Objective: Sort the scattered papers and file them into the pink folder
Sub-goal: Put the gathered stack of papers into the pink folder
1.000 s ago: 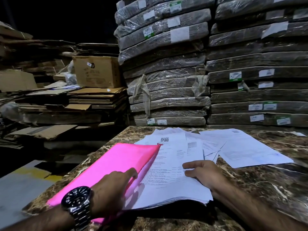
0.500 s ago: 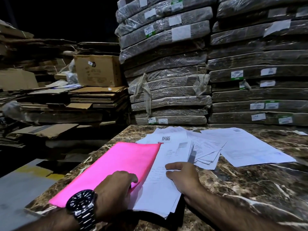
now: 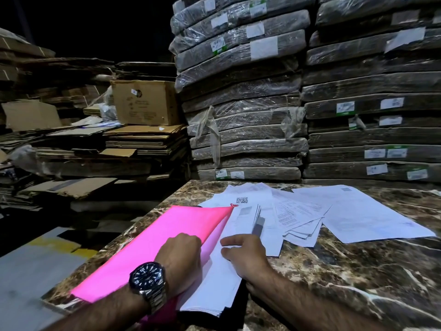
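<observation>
The pink folder (image 3: 152,242) lies at the near left of the marble table (image 3: 358,278), its top cover lifted a little along the right edge. My left hand (image 3: 181,259), with a wristwatch, grips that cover edge, fingers curled under it. A stack of white papers (image 3: 219,278) sits half inside the folder, and my right hand (image 3: 248,256) presses flat on it with straight fingers. More loose papers (image 3: 298,216) fan out behind, and one large sheet (image 3: 372,218) lies to the right.
Tall stacks of plastic-wrapped bundles (image 3: 245,103) rise right behind the table. Flattened cardboard (image 3: 143,139) and a brown box (image 3: 145,103) pile up at the left. The table's left edge drops to a dark floor (image 3: 35,263).
My right hand has slid the paper stack leftward, further under the folder's cover. The left hand went from a pointing finger on the cover to gripping its edge.
</observation>
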### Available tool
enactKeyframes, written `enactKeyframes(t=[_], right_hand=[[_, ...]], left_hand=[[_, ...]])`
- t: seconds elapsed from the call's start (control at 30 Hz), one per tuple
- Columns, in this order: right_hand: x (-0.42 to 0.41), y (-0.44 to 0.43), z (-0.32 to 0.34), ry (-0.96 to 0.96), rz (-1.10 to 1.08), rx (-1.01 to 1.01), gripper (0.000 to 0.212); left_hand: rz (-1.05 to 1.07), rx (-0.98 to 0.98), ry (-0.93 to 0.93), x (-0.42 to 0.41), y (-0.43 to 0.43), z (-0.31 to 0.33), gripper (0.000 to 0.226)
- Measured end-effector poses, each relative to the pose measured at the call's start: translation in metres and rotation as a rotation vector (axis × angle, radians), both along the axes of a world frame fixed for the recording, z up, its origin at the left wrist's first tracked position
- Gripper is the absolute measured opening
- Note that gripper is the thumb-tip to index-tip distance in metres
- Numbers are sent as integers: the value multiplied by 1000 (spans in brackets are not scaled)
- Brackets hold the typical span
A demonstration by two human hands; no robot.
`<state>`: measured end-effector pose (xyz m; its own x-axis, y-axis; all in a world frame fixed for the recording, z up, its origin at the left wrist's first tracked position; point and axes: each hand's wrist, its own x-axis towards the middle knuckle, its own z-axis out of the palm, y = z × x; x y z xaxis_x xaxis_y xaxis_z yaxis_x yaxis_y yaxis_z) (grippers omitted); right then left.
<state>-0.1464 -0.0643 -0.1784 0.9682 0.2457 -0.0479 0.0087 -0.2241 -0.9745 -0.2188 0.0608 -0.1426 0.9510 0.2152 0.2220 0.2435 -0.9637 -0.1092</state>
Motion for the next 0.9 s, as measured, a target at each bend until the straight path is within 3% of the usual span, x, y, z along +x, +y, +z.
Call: enactKeyframes(t=[0.23,0.37,0.63,0.73,0.9], right_hand=[[-11,55,1,69,90,97,3],[1,72,-11,63,291,75,34],[1,68,-1,52,460,39,49],[3,53,6,12,436,-50,42],[27,9,13,54,330,-19,22]], left_hand=[[-54,-82,-80,2,2,10,21],[-97,-166,-191,0,17,7,26],[5,-101,-167,-1,12,8,20],[65,-62,-102,-4,7,8,26],[84,-103,-52,-4,8,-1,25]])
